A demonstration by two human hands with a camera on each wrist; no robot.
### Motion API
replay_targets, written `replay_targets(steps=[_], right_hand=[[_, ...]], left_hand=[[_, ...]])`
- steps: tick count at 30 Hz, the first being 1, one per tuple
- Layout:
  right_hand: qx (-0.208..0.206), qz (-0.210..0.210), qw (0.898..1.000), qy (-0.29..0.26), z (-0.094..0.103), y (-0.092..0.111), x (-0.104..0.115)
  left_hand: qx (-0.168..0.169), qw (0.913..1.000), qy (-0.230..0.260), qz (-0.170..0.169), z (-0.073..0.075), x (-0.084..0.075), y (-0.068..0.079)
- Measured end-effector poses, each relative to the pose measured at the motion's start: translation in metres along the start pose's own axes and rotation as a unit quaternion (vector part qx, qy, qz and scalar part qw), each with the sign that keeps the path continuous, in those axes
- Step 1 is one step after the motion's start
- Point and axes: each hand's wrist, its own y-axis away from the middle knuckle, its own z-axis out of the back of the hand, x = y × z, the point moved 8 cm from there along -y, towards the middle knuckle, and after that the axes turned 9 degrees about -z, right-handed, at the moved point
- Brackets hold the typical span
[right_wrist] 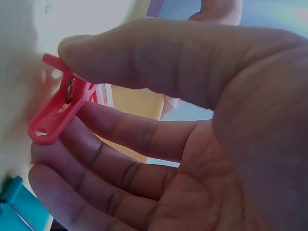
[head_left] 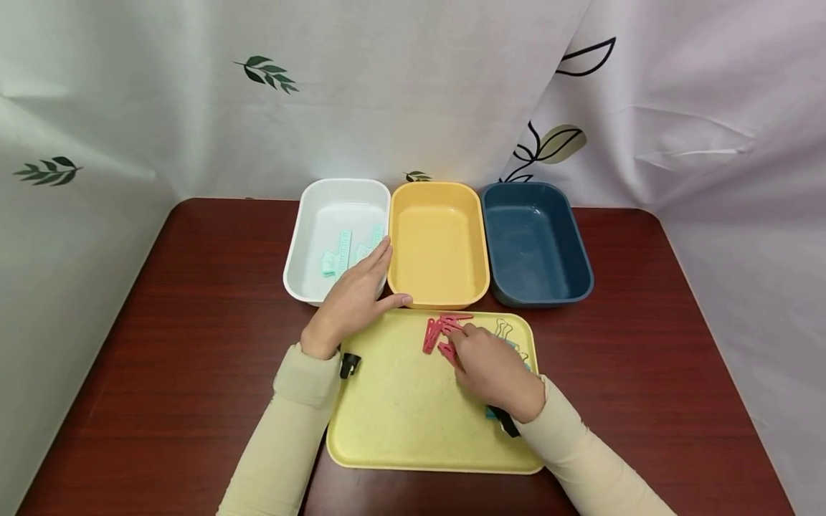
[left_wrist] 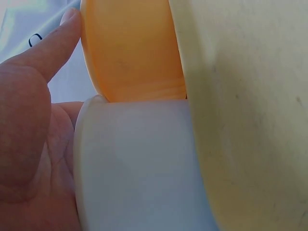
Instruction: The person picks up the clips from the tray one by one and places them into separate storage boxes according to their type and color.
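My left hand (head_left: 351,301) rests over the near right part of the white bin (head_left: 298,247), fingers straight. Its thumb reaches to the near rim of the yellow bin (head_left: 439,244). Two mint-green clips with long ridged bars (head_left: 345,247) lie inside the white bin, partly covered by that hand. Above the pale yellow tray (head_left: 400,416), my right hand (head_left: 493,369) pinches a red clothespin (right_wrist: 65,106) between thumb and fingers. Other red clothespins (head_left: 429,335) lie close by on the tray. Teal binder clips (right_wrist: 21,207) are beside the right hand, mostly hidden by it in the head view.
A dark blue bin (head_left: 532,240) stands to the right of the yellow one, the three in a row behind the tray. All rest on a dark red-brown table (head_left: 645,344). A patterned curtain (head_left: 400,79) hangs along the back and sides.
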Motion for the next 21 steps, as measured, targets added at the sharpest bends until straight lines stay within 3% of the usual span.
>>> replay_targets(steps=[21], right_hand=[[-0.033, 0.016, 0.999, -0.018, 0.015, -0.001, -0.003]], left_hand=[[0.002, 1.0, 0.002, 0.002, -0.001, 0.001, 0.0]])
